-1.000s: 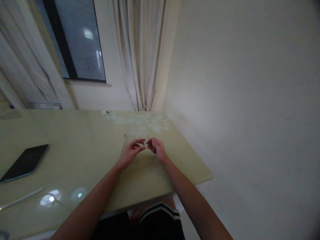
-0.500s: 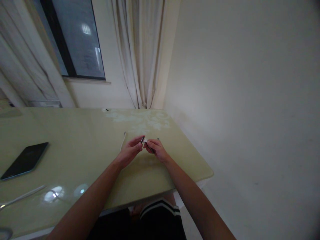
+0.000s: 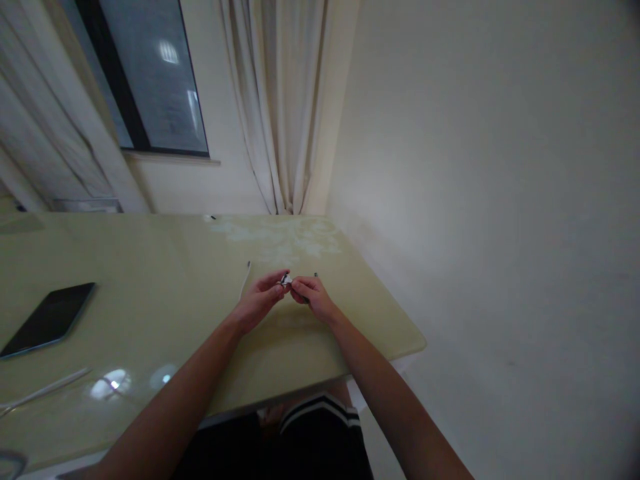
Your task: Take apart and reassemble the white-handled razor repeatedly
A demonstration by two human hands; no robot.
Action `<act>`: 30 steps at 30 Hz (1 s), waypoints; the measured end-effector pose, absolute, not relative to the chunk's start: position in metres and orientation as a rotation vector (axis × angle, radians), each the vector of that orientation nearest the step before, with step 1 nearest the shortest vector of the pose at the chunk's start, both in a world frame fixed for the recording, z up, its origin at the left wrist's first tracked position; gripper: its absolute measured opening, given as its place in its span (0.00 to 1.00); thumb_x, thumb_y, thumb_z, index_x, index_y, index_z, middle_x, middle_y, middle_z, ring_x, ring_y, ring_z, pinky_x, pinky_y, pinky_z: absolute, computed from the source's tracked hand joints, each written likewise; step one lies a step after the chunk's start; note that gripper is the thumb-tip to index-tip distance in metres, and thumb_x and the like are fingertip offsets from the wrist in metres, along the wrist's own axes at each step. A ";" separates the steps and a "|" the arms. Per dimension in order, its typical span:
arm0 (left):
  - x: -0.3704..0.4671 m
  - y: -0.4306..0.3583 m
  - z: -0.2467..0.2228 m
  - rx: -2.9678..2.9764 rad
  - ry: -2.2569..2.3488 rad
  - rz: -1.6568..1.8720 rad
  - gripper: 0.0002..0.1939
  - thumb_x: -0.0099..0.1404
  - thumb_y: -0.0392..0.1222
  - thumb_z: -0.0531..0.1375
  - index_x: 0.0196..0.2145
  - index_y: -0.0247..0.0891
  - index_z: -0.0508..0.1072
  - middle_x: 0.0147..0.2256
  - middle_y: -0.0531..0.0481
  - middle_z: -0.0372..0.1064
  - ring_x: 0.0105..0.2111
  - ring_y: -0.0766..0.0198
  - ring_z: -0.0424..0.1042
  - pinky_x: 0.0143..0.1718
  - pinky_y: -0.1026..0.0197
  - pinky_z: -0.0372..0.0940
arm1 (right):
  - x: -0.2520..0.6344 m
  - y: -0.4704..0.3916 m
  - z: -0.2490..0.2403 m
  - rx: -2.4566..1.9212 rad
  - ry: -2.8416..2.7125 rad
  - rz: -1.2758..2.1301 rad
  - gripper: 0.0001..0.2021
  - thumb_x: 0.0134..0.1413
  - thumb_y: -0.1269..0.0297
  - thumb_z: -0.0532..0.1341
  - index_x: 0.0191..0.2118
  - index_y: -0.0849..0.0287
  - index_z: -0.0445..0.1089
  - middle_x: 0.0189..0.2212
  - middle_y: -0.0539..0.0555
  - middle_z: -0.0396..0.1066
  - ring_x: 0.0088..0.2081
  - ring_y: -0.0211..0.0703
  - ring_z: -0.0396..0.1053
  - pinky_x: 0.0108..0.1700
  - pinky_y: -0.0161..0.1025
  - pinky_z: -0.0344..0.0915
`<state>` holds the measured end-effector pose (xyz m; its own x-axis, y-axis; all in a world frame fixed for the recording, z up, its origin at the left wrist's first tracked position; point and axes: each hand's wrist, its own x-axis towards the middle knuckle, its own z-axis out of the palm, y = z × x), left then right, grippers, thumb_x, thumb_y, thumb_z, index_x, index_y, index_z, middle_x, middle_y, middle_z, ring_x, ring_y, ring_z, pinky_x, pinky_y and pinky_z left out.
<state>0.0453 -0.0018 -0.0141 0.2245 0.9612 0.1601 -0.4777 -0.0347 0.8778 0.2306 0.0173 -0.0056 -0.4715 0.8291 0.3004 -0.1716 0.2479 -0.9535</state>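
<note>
My left hand (image 3: 259, 300) is closed, pinching a small black-and-white piece (image 3: 285, 279) between thumb and fingers. My right hand (image 3: 315, 295) meets it from the other side with fingers pressed together. A slim dark stick-like thing (image 3: 305, 300) shows under the right fingers; its kind is too small to make out. Both hands are just above the table (image 3: 350, 320), fingertips nearly touching. Beside my left hand lies a thin white cord (image 3: 245, 281) with a dark end. A small dark tip (image 3: 316, 275) shows behind my right hand.
A dark tablet (image 3: 50, 319) lies at the left of the glossy table. Nearer the front left is a white cable (image 3: 47, 389). A tiny dark item (image 3: 213, 217) sits at the far edge. The wall (image 3: 475, 233) borders the right side; a curtain (image 3: 280, 113) hangs behind.
The small piece in my left hand has turned and shows more white. My right fingers have shifted slightly, hiding more of the dark stick-like thing. The view has moved slightly.
</note>
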 end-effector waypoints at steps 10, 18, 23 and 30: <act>0.041 0.002 -0.017 1.096 0.723 1.342 0.27 0.48 0.47 0.79 0.47 0.45 0.85 0.39 0.47 0.83 0.38 0.60 0.78 0.45 0.57 0.70 | 0.233 0.018 -0.002 -0.692 -1.707 1.284 0.30 0.55 0.33 0.64 0.24 0.58 0.66 0.19 0.47 0.56 0.23 0.36 0.52 0.27 0.37 0.49; 0.036 0.003 -0.017 1.157 0.827 1.361 0.26 0.44 0.46 0.80 0.43 0.43 0.86 0.36 0.47 0.83 0.36 0.59 0.78 0.47 0.55 0.69 | 0.234 0.018 -0.004 -0.697 -1.763 1.303 0.31 0.56 0.31 0.62 0.23 0.57 0.64 0.18 0.46 0.57 0.22 0.35 0.52 0.26 0.36 0.50; 0.037 0.003 -0.017 1.177 0.846 1.361 0.28 0.44 0.47 0.80 0.44 0.42 0.86 0.37 0.46 0.83 0.36 0.59 0.78 0.47 0.53 0.70 | 0.234 0.020 -0.007 -0.736 -1.820 1.185 0.32 0.58 0.31 0.59 0.22 0.57 0.64 0.19 0.47 0.58 0.23 0.36 0.54 0.28 0.36 0.52; 0.040 0.004 -0.018 1.184 0.856 1.385 0.27 0.44 0.48 0.80 0.44 0.42 0.86 0.35 0.48 0.82 0.35 0.59 0.77 0.46 0.54 0.70 | 0.233 0.020 -0.012 -0.765 -1.837 1.104 0.31 0.62 0.32 0.57 0.23 0.57 0.66 0.19 0.48 0.60 0.23 0.37 0.56 0.27 0.35 0.52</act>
<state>0.0396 0.0045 -0.0182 0.0659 0.9788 0.1939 -0.2646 -0.1702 0.9492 0.2329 0.0195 -0.0122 -0.4618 0.8166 0.3462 0.0774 0.4259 -0.9014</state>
